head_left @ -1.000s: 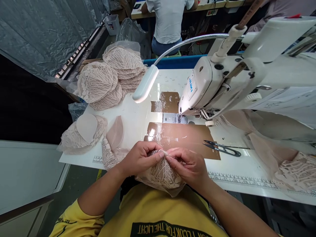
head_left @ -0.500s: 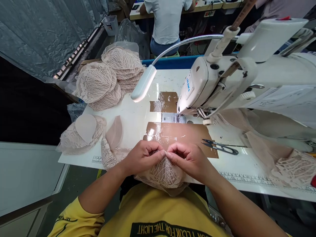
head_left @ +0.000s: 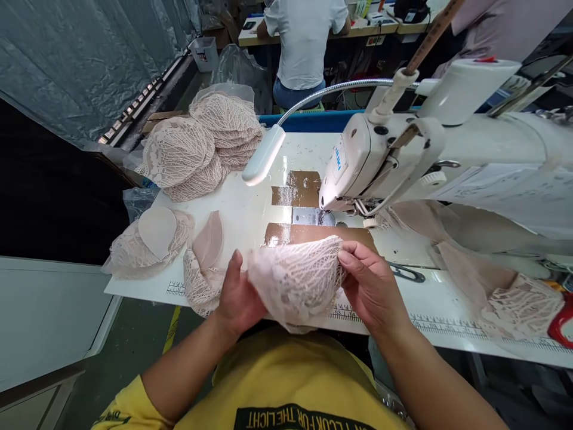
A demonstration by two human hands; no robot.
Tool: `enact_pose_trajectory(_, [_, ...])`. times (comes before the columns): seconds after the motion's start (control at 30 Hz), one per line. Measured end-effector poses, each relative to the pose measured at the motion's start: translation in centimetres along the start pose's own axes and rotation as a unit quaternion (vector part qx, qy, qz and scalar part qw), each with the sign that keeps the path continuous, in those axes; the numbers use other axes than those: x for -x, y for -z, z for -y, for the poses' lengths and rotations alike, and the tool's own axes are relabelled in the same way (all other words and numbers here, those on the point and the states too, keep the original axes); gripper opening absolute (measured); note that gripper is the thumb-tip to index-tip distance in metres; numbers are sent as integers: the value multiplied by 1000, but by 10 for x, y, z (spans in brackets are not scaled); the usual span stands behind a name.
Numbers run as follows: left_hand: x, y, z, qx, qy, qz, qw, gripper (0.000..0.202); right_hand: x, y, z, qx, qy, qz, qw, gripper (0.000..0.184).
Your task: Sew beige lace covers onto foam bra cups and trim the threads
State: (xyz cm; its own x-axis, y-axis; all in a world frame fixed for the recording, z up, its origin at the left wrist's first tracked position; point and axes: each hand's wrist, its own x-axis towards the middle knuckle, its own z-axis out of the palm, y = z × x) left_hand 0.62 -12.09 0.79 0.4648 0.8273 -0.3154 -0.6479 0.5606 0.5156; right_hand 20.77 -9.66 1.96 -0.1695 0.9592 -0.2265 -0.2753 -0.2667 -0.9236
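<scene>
A beige lace bra cup (head_left: 298, 278) is held up over the table's front edge, its netted lace turned upward and its left part blurred. My right hand (head_left: 369, 283) pinches its right tip between thumb and fingers. At its left side, my left hand (head_left: 242, 298) has the thumb stretched up and apart; its fingers are partly hidden by the cup and seem to touch it. Beyond the cup stands a white sewing machine (head_left: 358, 161), its needle area over a metal plate (head_left: 308, 216). Thread snips (head_left: 407, 273) lie right of my right hand, partly covered by it.
Stacked lace cups (head_left: 179, 149) fill the back left. Nearer are a pale cup pad (head_left: 156, 232) on lace and a folded beige piece (head_left: 209, 239). A lamp (head_left: 264, 156) hangs over the table. More lace (head_left: 521, 304) and a red-handled tool (head_left: 561, 322) lie right. A person (head_left: 302, 48) sits beyond.
My hands were pinching the cup's top edge together; now they are apart. The cup has been raised and turned, its tip in my right hand. My left hand has moved left and opened.
</scene>
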Motion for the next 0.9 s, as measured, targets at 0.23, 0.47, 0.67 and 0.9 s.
enact_pose_trajectory(0.23, [6, -11, 31, -47, -3, -40, 998, 58, 10, -11, -17, -26, 22, -23, 999, 16])
enact_pose_trajectory(0.47, [2, -2, 32, -87, -14, -126, 988, 25, 12, -3, -10, -133, -20, -78, 988, 17])
enact_pose_trajectory(0.67, [4, 3, 27, -33, -33, -129, 991, 6, 2, 7, -16, -174, -14, -180, 968, 23])
enact_pose_trajectory(0.9, [9, -1, 25, -42, -77, -116, 989, 33, -9, 14, -23, -180, -12, -199, 963, 17])
